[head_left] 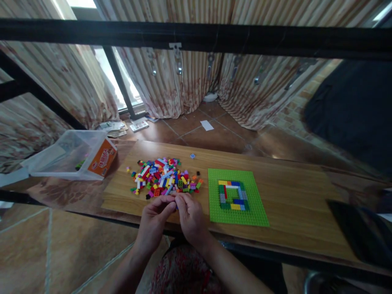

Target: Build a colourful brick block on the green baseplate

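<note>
My left hand (156, 216) and my right hand (190, 215) meet fingertip to fingertip at the near edge of a pile of toy building bricks (167, 175). Both are closed in a pinch. A bit of a small blue brick (177, 207) shows between the fingertips; the rest of it is hidden. Right of my hands lies a green baseplate (214, 212). On it stands a square ring of coloured bricks (235, 207), with white, red and blue bricks along its inner side.
Everything lies on a long wooden board (294, 204). A single blue brick (192, 156) sits beyond the pile. At the left stands a clear plastic bin (70, 163) with an orange label. A black metal bar (196, 36) crosses above, and a dark flat object (352, 228) lies at the right.
</note>
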A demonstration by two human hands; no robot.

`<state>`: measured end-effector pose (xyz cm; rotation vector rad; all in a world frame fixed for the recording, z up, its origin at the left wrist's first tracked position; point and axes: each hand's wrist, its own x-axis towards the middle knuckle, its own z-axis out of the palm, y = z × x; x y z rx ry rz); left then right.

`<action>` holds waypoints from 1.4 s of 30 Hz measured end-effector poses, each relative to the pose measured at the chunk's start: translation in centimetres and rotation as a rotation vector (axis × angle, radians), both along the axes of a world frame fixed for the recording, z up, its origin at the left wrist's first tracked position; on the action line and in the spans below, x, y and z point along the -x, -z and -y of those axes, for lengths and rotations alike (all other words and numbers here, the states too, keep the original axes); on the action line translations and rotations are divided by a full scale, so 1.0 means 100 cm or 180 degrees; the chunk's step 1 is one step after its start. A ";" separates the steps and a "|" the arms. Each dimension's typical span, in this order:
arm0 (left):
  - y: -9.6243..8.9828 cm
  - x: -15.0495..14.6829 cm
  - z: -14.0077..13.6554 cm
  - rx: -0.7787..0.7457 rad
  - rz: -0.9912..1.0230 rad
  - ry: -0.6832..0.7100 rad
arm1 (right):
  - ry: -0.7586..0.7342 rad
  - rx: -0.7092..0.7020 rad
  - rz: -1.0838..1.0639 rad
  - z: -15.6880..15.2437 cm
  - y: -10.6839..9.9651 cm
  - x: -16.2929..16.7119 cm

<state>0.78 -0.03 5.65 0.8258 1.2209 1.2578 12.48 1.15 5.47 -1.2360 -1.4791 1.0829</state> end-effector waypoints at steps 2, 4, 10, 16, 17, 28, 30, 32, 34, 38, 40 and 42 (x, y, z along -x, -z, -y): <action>-0.002 -0.001 0.000 -0.0044 -0.0044 -0.0036 | 0.0056 0.0104 -0.0134 -0.001 -0.001 0.000; -0.006 -0.002 -0.001 -0.0111 -0.0133 -0.0060 | 0.0126 0.0321 -0.0357 -0.002 -0.001 0.001; -0.010 -0.004 -0.002 -0.0248 -0.0323 0.0043 | 0.0284 0.1198 -0.1382 -0.007 0.005 0.005; -0.003 0.001 -0.005 -0.0214 0.0173 -0.0032 | -0.0040 0.2276 -0.2820 -0.012 0.002 0.002; -0.002 0.002 -0.005 -0.0156 0.0308 -0.0093 | -0.0072 0.2361 -0.2940 -0.012 0.000 0.000; 0.006 0.015 -0.012 0.0444 0.1129 -0.0768 | -0.0146 0.1860 -0.2253 -0.038 0.005 -0.007; 0.008 0.017 -0.011 0.0549 0.1136 -0.0807 | -0.0126 0.1506 -0.1515 -0.049 0.007 -0.007; 0.010 0.019 -0.010 0.0645 0.1134 -0.0862 | -0.0226 0.1133 -0.0604 -0.061 0.007 -0.007; 0.012 0.020 -0.009 0.0712 0.1122 -0.0922 | -0.0380 0.0692 0.0357 -0.073 0.007 -0.007; 0.017 0.022 -0.006 0.0668 0.0933 -0.0934 | -0.0569 -0.0158 0.1659 -0.088 0.005 -0.003; 0.020 0.024 -0.005 0.0593 0.0702 -0.0819 | -0.0633 -0.0313 0.1896 -0.091 0.006 0.000; 0.022 0.025 -0.005 0.0526 0.0437 -0.0651 | -0.0640 -0.0331 0.1982 -0.091 0.008 0.001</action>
